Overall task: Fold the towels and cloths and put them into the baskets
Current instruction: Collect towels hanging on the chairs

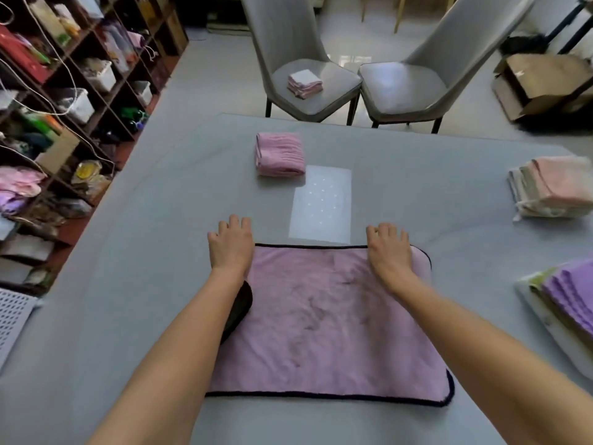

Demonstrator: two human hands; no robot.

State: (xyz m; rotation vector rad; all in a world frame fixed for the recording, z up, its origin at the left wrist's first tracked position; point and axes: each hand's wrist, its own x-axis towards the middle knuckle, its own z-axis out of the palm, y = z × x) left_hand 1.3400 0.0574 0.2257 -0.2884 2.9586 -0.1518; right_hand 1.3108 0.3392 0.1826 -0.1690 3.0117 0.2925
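A pink towel with a dark trim (327,319) lies spread flat on the grey table (134,284) in front of me. My left hand (231,244) rests on its far left corner, fingers straight and reaching past the edge. My right hand (390,248) presses the far right corner the same way. A dark flap of the towel's underside (239,308) shows beside my left forearm. A folded pink towel (279,154) sits further back on the table.
Stacks of folded cloths lie at the right: a pink and beige stack (555,191) and a purple stack (571,297). A white perforated basket (12,316) pokes in at the left edge. Two grey chairs stand behind the table, one holding a small cloth stack (305,83). Cluttered shelves (64,91) fill the left.
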